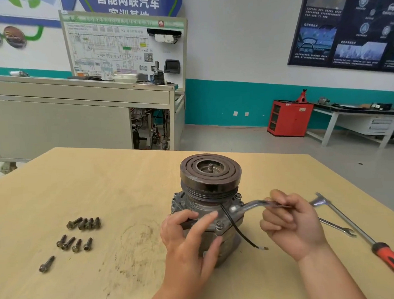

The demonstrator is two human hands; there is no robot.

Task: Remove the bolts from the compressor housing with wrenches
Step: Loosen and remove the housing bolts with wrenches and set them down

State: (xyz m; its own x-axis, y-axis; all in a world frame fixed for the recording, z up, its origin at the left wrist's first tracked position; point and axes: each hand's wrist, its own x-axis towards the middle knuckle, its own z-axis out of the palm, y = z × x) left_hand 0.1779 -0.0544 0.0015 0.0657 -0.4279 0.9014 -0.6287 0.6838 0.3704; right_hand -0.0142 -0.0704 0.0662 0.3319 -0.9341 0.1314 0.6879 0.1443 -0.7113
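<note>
Head view: on the table (103, 187), right of its middle, the compressor (210, 173) stands upright, its long axis vertical and the pulley up. Left hand (188, 238) grips its front side. Right hand (292, 226) is clamped on the wrench (248, 207), which lies left to right, ring end pointing left at the compressor. Loose bolts (84, 223) lie near the left edge.

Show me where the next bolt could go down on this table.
Bare table lies between the bolts and the compressor, and along the far edge behind both. Right of the compressor is crowded: the right hand on a wrench, a spare wrench and a screwdriver.
</note>
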